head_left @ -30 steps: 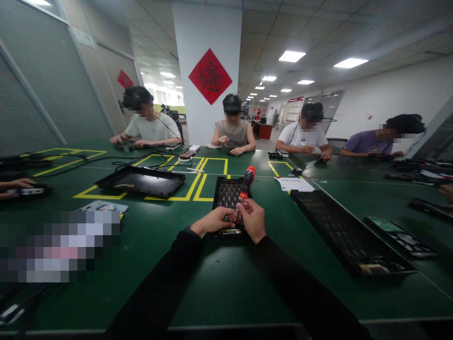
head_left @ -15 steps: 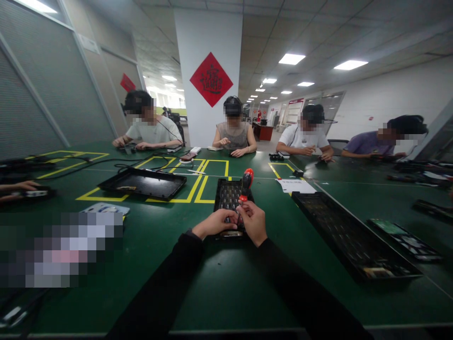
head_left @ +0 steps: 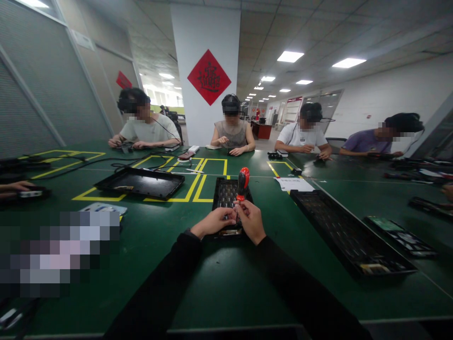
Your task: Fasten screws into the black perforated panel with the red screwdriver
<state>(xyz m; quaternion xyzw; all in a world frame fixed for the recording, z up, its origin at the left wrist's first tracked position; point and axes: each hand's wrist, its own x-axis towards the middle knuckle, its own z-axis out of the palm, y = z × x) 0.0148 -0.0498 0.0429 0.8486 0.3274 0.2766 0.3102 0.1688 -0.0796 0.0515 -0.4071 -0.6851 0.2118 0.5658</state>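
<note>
A screwdriver (head_left: 243, 183) with a red and black handle stands nearly upright over a black tray-like casing (head_left: 226, 191). My right hand (head_left: 251, 221) is closed round its lower part, just below the handle. Beside it, my left hand (head_left: 215, 222) rests at the left side of the casing, its fingers pinched together near the screwdriver's shaft. What the left fingers hold, if anything, is too small to make out. Rows of small light marks show inside the casing, and its near end has a pale strip. The screwdriver's tip is hidden between the hands.
Across the green table (head_left: 219, 293) sit several people with hands on small items. A wide black tray (head_left: 141, 183) lies left, a long black casing (head_left: 350, 231) right, with a green circuit board (head_left: 384, 223) beyond it. White paper (head_left: 294, 184) and cables are also there.
The whole view has shifted slightly. The screwdriver's handle leans less to the right and is more upright. Both hands keep nearly the same places on the casing.
</note>
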